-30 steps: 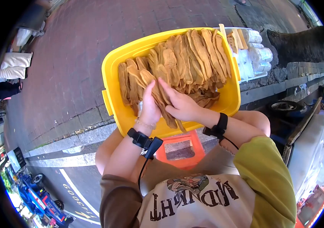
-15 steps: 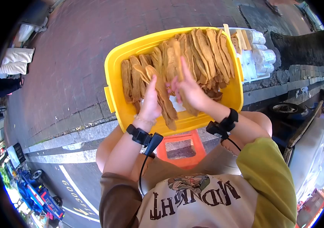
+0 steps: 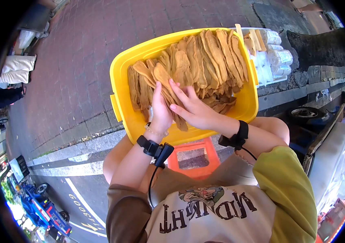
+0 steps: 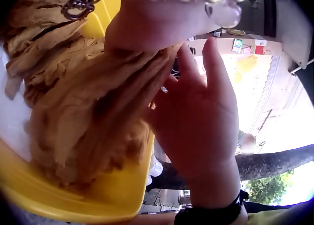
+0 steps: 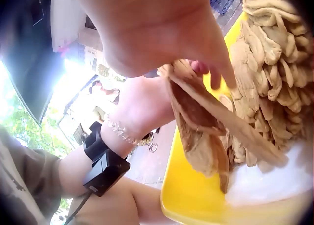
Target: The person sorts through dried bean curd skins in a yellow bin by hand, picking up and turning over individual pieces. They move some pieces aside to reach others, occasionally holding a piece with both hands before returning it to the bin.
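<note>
Long, flat, wrinkled tan strips that look like dried food stand packed in rows in a yellow tub [image 3: 117, 77]. Over its near side, my left hand [image 3: 162, 113] holds a small bundle of these strips [image 3: 162, 75], thumb up along the side. My right hand [image 3: 198, 111] lies against the bundle's other side, fingers fairly straight and thumb apart. In the right wrist view the strip bundle [image 5: 198, 141] hangs fanned out beneath the hands. The left wrist view shows the right hand [image 4: 201, 117] with two fingers extended beside the strips. My left fingers are largely hidden behind the bundle.
The tub sits by my knees, in front of an orange stool [image 3: 192, 160]. A clear bin with wrapped plastic rolls [image 3: 279, 60] stands at the tub's right, beside a tree trunk [image 3: 322, 50]. A wheel [image 3: 304, 113] lies farther right. Brick paving [image 3: 79, 73] spreads beyond the tub.
My right hand swung right, away from the bundle, with a strip at its fingers, then came back against it. The left hand kept holding the strips in nearly the same place.
</note>
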Demonstrator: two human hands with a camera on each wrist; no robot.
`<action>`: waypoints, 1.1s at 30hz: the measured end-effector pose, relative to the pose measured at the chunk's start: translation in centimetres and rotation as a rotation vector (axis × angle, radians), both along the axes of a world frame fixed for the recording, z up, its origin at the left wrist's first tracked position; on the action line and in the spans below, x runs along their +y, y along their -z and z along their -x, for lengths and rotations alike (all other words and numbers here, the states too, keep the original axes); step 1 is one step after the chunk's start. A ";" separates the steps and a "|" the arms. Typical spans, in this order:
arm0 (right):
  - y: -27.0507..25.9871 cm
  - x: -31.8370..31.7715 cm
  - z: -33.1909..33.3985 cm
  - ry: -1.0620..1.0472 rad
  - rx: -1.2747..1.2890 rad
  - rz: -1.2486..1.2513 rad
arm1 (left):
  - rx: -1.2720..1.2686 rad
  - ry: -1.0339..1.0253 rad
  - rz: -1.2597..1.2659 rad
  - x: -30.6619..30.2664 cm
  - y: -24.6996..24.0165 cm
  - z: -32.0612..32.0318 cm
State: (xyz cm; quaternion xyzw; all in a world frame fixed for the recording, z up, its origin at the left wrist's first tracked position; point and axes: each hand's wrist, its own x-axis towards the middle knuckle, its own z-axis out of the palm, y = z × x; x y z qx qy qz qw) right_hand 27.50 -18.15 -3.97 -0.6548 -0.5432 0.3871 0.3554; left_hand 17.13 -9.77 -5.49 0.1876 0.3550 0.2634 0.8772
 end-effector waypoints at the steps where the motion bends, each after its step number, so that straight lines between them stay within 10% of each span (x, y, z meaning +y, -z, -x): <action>1: -0.1 0.0 -0.3 0.001 -0.002 -0.002 | 0.026 0.007 -0.133 -0.1 0.0 0.1; 3: -0.7 0.2 -1.2 -0.044 -0.317 -0.287 | 0.051 0.016 -0.267 -0.3 -0.4 -0.1; 8: -1.9 1.7 -2.9 0.142 0.313 -0.453 | 0.060 0.084 -0.643 -0.2 -1.6 0.1; 14: -3.0 1.8 -2.7 0.074 0.015 -0.435 | 0.210 0.306 -1.101 -0.9 -0.8 0.1; 23: -1.7 1.2 -1.3 0.452 0.640 -0.414 | 0.295 0.306 -1.224 -1.6 -2.7 -0.1; 33: -3.1 1.0 -2.2 0.447 0.530 -0.452 | 0.371 0.408 -1.391 -1.3 -3.2 0.2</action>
